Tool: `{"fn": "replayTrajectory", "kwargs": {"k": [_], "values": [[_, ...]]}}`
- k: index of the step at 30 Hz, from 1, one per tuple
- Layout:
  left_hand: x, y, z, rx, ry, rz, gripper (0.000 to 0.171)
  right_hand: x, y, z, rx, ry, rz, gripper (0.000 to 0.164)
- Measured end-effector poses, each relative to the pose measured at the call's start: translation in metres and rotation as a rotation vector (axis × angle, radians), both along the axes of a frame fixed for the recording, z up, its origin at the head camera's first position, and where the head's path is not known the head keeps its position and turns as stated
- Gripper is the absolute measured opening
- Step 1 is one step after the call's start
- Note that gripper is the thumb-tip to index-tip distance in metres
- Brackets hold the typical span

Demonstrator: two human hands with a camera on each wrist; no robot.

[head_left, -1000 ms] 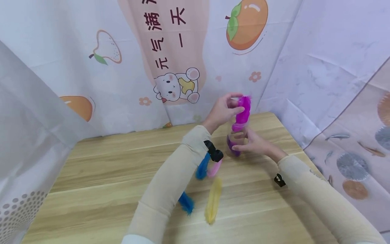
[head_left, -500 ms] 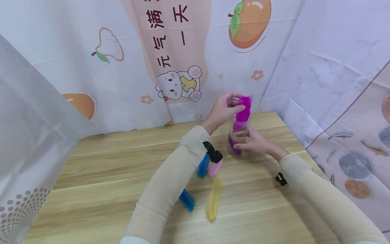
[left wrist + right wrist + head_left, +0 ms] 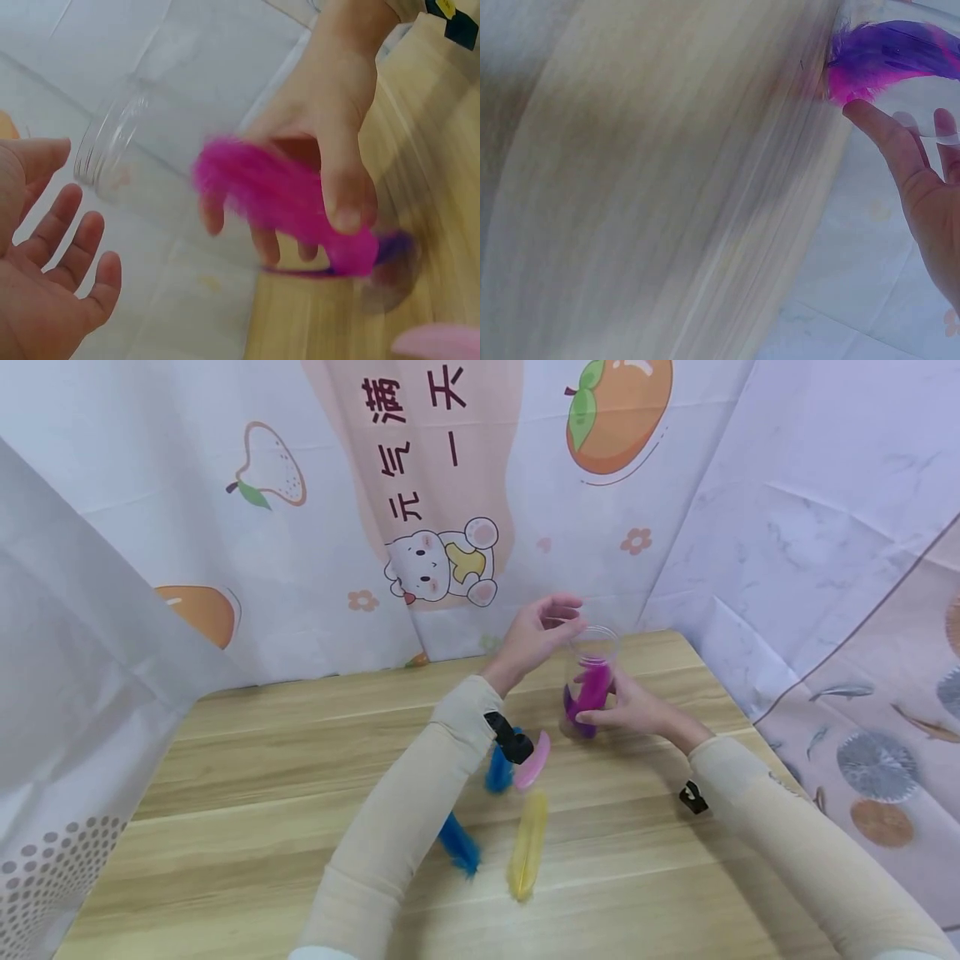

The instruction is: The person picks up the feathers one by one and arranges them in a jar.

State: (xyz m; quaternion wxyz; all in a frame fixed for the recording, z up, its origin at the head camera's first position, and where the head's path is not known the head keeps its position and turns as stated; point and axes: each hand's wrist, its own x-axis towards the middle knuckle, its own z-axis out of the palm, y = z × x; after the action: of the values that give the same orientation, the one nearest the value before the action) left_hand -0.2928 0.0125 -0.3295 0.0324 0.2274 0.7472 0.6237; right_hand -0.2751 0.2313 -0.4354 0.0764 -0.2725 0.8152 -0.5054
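Note:
A clear plastic jar (image 3: 597, 647) stands on the table at the back right. Inside it lie a magenta feather (image 3: 262, 191) and a purple feather (image 3: 900, 49). My right hand (image 3: 633, 706) grips the jar low on its side, thumb in front and fingers behind. Close to the jar's open mouth is my left hand (image 3: 536, 639), its fingers loosely bent and holding nothing. Left of the jar, a pink feather (image 3: 533, 762) and a blue feather (image 3: 498, 770) lie partly by the left wrist strap. Nearer are a yellow feather (image 3: 528, 843) and another blue feather (image 3: 459, 843).
The wooden table (image 3: 247, 810) meets a printed curtain (image 3: 315, 568) at its back edge. Another curtain (image 3: 847, 610) hangs along the right side. My left sleeve (image 3: 405, 802) covers part of the nearer blue feather.
The left hand has let go of the magenta feather, which has dropped from the jar's mouth down inside. That hand has drawn slightly left. The right hand keeps its hold on the jar.

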Motion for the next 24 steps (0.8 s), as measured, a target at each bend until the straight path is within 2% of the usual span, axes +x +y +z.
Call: {"fn": "replayTrajectory", "kwargs": {"k": [4,9,17,20,24], "values": [[-0.002,-0.012,-0.005,-0.031,-0.02,0.022,0.034,0.001,-0.001,0.001,0.006,-0.004,-0.009,0.077],[-0.001,-0.029,-0.012,-0.139,-0.041,0.014,0.037,0.002,-0.001,0.003,0.022,0.007,-0.014,0.074],[0.003,-0.063,-0.031,-0.347,-0.236,-0.103,0.042,0.003,0.001,0.003,0.042,0.007,-0.023,0.073],[0.005,-0.078,-0.041,-0.45,-0.226,-0.11,0.045,0.002,0.0,0.003,0.042,0.007,-0.023,0.073],[0.01,-0.09,-0.052,-0.627,-0.175,-0.152,0.047,0.003,0.0,0.003,0.036,-0.001,-0.02,0.075]]}}
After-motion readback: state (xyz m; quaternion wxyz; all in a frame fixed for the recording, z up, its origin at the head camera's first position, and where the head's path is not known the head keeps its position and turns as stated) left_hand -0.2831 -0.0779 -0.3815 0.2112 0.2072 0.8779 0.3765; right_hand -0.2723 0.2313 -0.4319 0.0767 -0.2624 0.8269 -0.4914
